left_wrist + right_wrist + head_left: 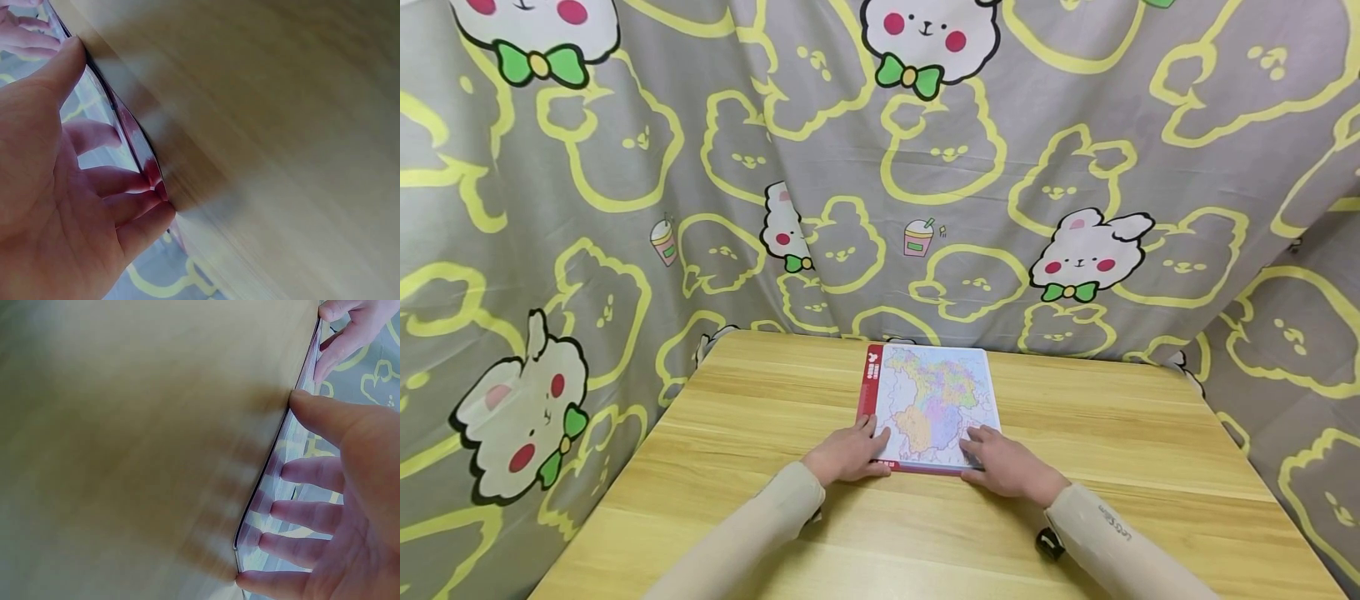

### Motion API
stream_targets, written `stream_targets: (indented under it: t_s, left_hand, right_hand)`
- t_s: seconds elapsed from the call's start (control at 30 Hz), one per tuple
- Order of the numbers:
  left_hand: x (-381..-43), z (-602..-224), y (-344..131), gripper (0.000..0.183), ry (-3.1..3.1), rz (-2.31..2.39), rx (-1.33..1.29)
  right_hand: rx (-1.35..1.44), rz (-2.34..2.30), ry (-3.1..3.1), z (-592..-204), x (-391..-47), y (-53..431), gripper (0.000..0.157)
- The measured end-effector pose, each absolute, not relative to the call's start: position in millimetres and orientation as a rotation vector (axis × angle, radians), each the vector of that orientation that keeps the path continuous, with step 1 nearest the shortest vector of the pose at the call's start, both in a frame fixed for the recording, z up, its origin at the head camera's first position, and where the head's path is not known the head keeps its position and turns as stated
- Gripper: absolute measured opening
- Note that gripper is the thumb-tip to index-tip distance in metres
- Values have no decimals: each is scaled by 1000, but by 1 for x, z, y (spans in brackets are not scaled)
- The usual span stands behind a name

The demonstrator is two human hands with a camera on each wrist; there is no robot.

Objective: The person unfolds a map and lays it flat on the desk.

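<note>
A flat, glossy map board (pixel 928 400) with a red strip down its left side lies on the wooden table. Coloured regions cover its face. My left hand (pixel 847 452) is at the near left corner, thumb by the front edge and fingers along the left side. At the near right corner, my right hand (pixel 1009 462) touches the board with spread fingers, its thumb by the front edge. In the left wrist view, fingertips meet the board's reddish edge (pixel 139 147). The right wrist view shows nearly straight fingers against the board's shiny surface (pixel 265 494).
The wood-grain table (pixel 1120 433) extends on both sides of the board and in front of it. A grey curtain (pixel 850 158) with cartoon rabbits hangs close behind the far edge and along both sides. A small black object (pixel 1049 543) is by the right sleeve's cuff.
</note>
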State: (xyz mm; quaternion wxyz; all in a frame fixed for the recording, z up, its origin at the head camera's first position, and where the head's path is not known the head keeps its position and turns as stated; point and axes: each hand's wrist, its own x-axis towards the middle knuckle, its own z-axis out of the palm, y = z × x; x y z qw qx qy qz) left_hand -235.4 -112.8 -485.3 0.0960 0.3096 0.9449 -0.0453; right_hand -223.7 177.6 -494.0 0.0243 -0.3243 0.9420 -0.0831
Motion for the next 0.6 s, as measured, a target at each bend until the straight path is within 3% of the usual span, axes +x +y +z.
stream_targets:
  t_s: [0.6]
  left_hand:
    - [-237,-484,-110,71,2795,-145,880]
  right_hand:
    - [-962,-267,2907,-493,-227,178,55]
